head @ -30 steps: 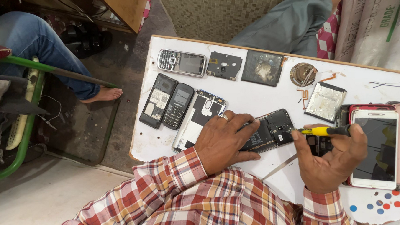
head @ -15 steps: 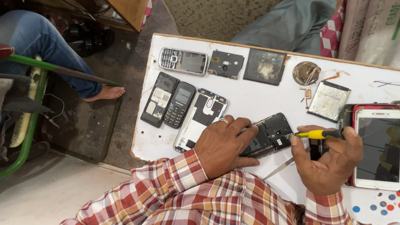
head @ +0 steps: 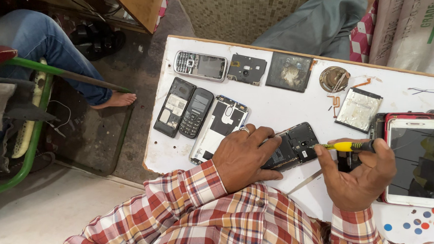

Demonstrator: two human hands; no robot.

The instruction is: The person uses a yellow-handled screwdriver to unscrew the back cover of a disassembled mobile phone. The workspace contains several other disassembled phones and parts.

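Note:
My left hand [head: 245, 155] presses down on an opened black phone [head: 295, 147] with its back cover off, holding it against the white table [head: 287, 106]. My right hand [head: 357, 176] grips a yellow-handled screwdriver [head: 347, 146] whose tip points left onto the phone's exposed board. A thin metal strip [head: 305, 181] lies on the table between my two hands.
Several phones and parts lie around: a grey keypad phone [head: 200, 65], a black keypad phone [head: 196, 112], an open phone shell [head: 222, 127], a silver battery [head: 358, 109], a white-framed smartphone [head: 413, 162]. Another person's bare foot [head: 116, 100] and a green chair frame [head: 33, 127] are left of the table.
The hands, phone and screwdriver keep almost the same pose; the view has only shifted slightly.

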